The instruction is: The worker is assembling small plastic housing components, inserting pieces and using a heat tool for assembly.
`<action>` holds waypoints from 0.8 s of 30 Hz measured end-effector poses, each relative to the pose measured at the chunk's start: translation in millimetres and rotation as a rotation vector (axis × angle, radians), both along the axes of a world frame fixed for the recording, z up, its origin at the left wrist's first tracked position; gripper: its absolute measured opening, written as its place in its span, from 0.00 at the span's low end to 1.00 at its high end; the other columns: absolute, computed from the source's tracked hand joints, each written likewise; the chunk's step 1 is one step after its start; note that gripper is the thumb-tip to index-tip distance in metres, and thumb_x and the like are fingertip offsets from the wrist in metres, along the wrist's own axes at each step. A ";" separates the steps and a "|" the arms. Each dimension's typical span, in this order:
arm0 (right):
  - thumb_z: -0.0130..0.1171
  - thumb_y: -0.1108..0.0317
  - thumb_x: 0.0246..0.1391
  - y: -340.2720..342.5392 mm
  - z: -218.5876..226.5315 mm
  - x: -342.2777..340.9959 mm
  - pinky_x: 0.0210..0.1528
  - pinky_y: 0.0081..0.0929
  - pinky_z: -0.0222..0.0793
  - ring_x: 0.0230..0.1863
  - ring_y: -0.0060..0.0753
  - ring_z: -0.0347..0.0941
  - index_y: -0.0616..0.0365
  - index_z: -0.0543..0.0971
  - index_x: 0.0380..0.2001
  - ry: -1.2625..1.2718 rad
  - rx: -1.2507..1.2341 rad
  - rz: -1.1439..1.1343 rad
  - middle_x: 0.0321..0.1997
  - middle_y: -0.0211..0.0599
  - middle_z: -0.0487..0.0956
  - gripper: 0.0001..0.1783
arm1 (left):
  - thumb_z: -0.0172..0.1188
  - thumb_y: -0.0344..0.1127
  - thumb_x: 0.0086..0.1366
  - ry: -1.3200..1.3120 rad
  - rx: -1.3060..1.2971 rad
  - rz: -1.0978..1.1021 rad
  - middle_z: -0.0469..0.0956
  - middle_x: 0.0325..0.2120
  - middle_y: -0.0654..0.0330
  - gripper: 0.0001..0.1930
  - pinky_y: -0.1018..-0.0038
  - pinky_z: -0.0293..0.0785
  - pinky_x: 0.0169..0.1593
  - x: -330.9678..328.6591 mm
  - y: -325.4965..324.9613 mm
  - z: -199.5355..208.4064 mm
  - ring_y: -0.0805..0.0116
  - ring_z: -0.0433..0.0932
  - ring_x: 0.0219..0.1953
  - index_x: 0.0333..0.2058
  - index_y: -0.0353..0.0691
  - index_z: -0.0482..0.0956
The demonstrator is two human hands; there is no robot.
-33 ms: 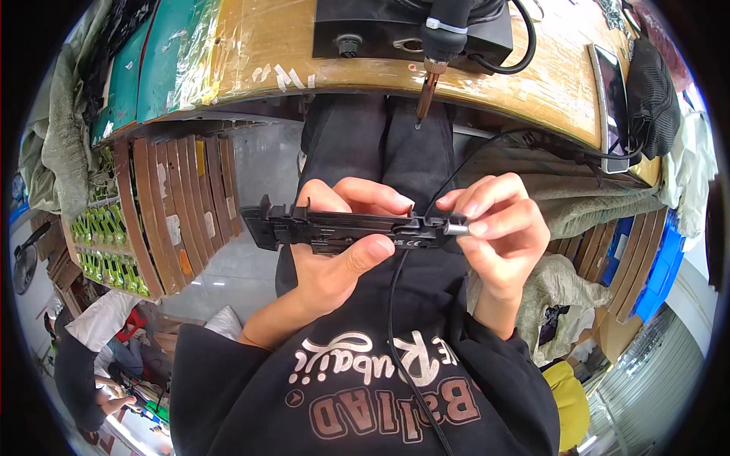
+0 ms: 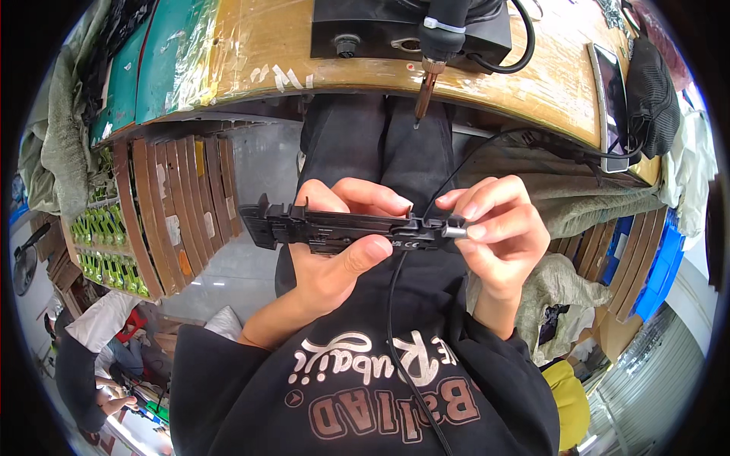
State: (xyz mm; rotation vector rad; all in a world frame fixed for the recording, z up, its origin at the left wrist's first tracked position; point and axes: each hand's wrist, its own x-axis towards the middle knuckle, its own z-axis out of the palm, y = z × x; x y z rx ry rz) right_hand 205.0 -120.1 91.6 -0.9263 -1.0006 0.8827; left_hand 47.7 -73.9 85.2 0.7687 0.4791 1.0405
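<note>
Above my lap, my left hand [image 2: 334, 262] grips a long black plastic housing [image 2: 342, 228], its thumb on the near face and its fingers behind the far edge. Thin tabs stick up along the housing's far edge, and a wider flat block forms its left end. At the right end, my right hand [image 2: 502, 228] pinches a small silver cylinder [image 2: 455, 232] between thumb and fingertips. The cylinder lies against the housing; whether it is fixed there I cannot tell. Close to my right fingers passes a thin black cable [image 2: 443, 188], partly hidden by the housing.
A soldering iron [image 2: 427, 87] points down over the edge of the wooden bench [image 2: 258, 53], before a black box [image 2: 372, 38]. A phone [image 2: 608, 99] lies at the bench's right. Stacked brown trays [image 2: 175, 213] with green parts stand left; blue bins [image 2: 661, 266] stand right. Another person [image 2: 76, 372] is far left.
</note>
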 end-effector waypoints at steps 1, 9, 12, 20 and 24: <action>0.58 0.85 0.32 -0.1 -1.3 0.8 0.39 0.34 0.70 0.32 0.32 0.69 0.63 0.72 0.22 -0.064 0.057 -0.002 0.29 0.42 0.70 0.10 | 0.59 0.28 0.51 0.000 -0.002 -0.002 0.69 0.34 0.44 0.17 0.72 0.70 0.41 0.0 0.2 0.3 0.64 0.72 0.36 0.27 0.39 0.56; 0.58 0.85 0.28 -0.3 -2.9 3.5 0.37 0.36 0.72 0.29 0.33 0.70 0.63 0.74 0.22 -0.175 0.115 -0.042 0.27 0.44 0.71 0.11 | 0.60 0.27 0.50 -0.008 -0.013 -0.031 0.70 0.34 0.44 0.17 0.71 0.70 0.41 -0.1 1.4 1.2 0.63 0.73 0.36 0.27 0.41 0.56; 0.58 0.85 0.29 0.5 -3.1 2.9 0.37 0.37 0.72 0.29 0.33 0.70 0.63 0.74 0.22 -0.180 0.125 -0.039 0.27 0.44 0.72 0.11 | 0.60 0.27 0.50 -0.018 0.010 -0.044 0.70 0.34 0.44 0.17 0.71 0.71 0.41 -1.9 2.3 -0.3 0.63 0.73 0.36 0.27 0.41 0.56; 0.58 0.86 0.28 -0.9 -1.9 0.7 0.36 0.37 0.73 0.28 0.33 0.70 0.62 0.74 0.22 -0.196 0.137 -0.061 0.27 0.43 0.72 0.12 | 0.59 0.26 0.50 -0.046 0.071 -0.052 0.70 0.34 0.45 0.18 0.71 0.72 0.40 -2.6 2.2 -2.4 0.62 0.73 0.35 0.28 0.42 0.55; 0.58 0.86 0.28 -1.7 -1.0 0.4 0.36 0.37 0.73 0.28 0.33 0.70 0.62 0.74 0.22 -0.205 0.146 -0.074 0.26 0.43 0.72 0.12 | 0.59 0.24 0.49 -0.073 0.077 -0.067 0.70 0.33 0.45 0.19 0.71 0.72 0.40 -3.0 2.3 -2.3 0.61 0.73 0.36 0.29 0.42 0.54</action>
